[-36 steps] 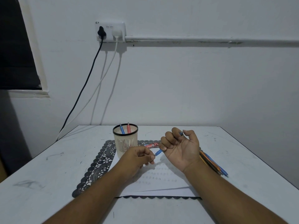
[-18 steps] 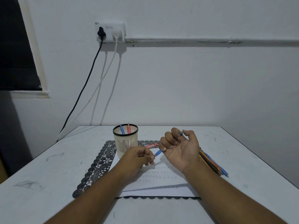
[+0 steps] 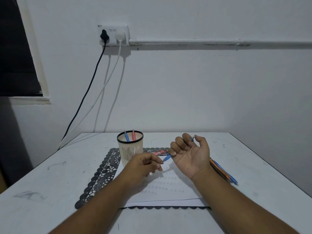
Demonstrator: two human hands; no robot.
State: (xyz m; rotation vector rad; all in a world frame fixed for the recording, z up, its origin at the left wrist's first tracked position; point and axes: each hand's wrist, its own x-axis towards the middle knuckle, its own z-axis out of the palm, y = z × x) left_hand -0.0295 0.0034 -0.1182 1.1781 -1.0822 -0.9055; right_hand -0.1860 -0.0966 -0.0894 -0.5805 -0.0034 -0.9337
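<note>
Blue pen (image 3: pixel 166 158) is lying across the upturned right hand (image 3: pixel 190 156), just right of frame centre. The fingers are curling over its barrel and gripping it against the palm. The pen's long axis is running diagonally. One end is sticking out below the little finger, pointing toward the lower left. The other end is showing between thumb and forefinger, pointing toward the upper right. Most of the barrel is hiding under the fingers.

Left hand (image 3: pixel 143 166) is hovering just left of the pen's lower end, knuckles up, fingers curling in toward the thumb. Cannot tell whether it is pinching anything or touching the pen.

Both hands are sitting above a white sheet of paper (image 3: pixel 168 188), which is lying on a black lace mat (image 3: pixel 101 176). Red packet (image 3: pixel 159 152) is lying on the mat just behind the hands. Cream mesh cup (image 3: pixel 130 152) is standing left of them, holding two pens upright. Bundle of pens (image 3: pixel 222 173) is lying beside the right wrist, toward the right of frame. White table (image 3: pixel 50 183) is carrying everything.
</note>
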